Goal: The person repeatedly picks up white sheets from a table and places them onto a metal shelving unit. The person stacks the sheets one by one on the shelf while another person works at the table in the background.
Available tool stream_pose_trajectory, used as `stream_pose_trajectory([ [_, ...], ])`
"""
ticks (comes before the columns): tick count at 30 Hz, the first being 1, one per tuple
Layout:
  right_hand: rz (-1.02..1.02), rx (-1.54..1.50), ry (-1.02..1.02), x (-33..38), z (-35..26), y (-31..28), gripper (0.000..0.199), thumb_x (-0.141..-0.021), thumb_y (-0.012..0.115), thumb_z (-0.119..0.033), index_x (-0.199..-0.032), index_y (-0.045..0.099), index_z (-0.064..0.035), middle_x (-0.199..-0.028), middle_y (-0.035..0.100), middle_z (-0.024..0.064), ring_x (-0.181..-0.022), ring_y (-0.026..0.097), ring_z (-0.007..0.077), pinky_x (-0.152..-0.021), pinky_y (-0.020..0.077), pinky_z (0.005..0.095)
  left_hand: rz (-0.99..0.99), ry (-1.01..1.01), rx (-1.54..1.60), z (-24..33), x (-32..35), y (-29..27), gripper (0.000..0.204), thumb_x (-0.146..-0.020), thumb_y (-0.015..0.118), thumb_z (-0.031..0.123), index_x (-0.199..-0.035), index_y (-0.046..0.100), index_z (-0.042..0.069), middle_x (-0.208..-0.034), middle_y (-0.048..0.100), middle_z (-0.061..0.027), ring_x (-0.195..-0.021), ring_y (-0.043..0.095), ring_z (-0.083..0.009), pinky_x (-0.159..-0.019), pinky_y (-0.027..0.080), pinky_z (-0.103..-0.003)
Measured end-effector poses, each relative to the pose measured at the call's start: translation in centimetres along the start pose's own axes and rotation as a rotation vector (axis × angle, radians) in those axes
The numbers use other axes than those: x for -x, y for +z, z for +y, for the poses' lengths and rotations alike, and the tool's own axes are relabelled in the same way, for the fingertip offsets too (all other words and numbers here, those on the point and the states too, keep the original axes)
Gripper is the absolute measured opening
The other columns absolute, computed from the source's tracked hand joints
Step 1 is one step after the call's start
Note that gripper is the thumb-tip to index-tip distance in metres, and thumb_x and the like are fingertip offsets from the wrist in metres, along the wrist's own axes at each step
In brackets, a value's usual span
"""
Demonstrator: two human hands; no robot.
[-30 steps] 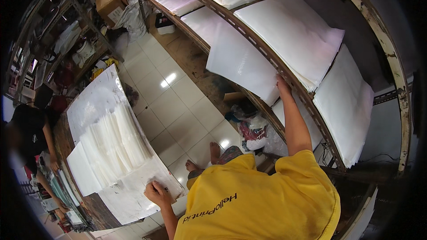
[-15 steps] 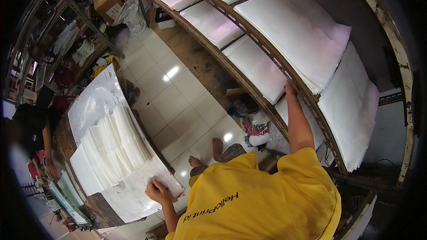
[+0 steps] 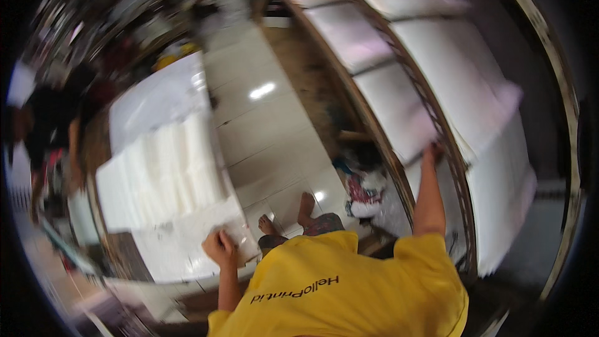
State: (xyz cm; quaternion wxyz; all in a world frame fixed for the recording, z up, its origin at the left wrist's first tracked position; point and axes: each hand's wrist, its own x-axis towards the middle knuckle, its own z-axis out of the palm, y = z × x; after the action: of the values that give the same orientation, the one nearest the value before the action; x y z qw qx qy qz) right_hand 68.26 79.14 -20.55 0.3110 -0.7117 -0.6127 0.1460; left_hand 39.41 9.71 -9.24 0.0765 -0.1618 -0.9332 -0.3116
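Note:
My left hand is curled closed over the near corner of a white board, with nothing seen sticking out of it. On that board lies a fanned row of white sheets, just beyond the hand. My right arm reaches out to a metal rack on the right. There my right hand is at the near corner of a stack of white sheets, beside the slotted brown rack bar. Its fingers are blurred and partly hidden, so their grip does not show.
More white sheet stacks lie on the rack's upper level. Plastic-wrapped bundles sit under the rack. A tiled floor runs between table and rack. At the far left, a person in dark clothes stands by the table.
The view has turned and blurred, so the rack and board appear shifted. Both hands keep about the same places, the left over the board and the right at the stack's corner.

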Motion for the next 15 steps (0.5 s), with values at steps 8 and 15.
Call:
stream_pose_trajectory([
  [8, -0.541, -0.453, -0.009, 14.4, 1.4, 0.6, 0.02, -0.092, 0.05, -0.021, -0.08, 0.05, -0.0063, -0.065, 0.051, 0.0049, -0.05, 0.048, 0.0165, -0.046, 0.0391, 0.0316, 0.101, 0.055, 0.321, 0.1, -0.3, -2.7, 0.015, -0.083, 0.066, 0.012, -0.072, 0.058, 0.007, -0.066, 0.055, -0.0098, -0.062, 0.053, -0.0325, -0.063, 0.037, -0.043],
  [15, -1.243, -0.024, 0.028, 34.4, 3.9, 4.2, 0.02, -0.087, 0.058, -0.019, -0.073, 0.06, -0.0042, -0.065, 0.058, 0.0099, -0.054, 0.058, 0.0223, -0.047, 0.0461, 0.0386, 0.072, -0.069, 0.54, -4.8, -0.7, -7.9, 0.012, -0.088, 0.063, 0.013, -0.081, 0.063, 0.004, -0.072, 0.06, -0.0116, -0.067, 0.056, -0.0333, -0.07, 0.044, -0.042],
])
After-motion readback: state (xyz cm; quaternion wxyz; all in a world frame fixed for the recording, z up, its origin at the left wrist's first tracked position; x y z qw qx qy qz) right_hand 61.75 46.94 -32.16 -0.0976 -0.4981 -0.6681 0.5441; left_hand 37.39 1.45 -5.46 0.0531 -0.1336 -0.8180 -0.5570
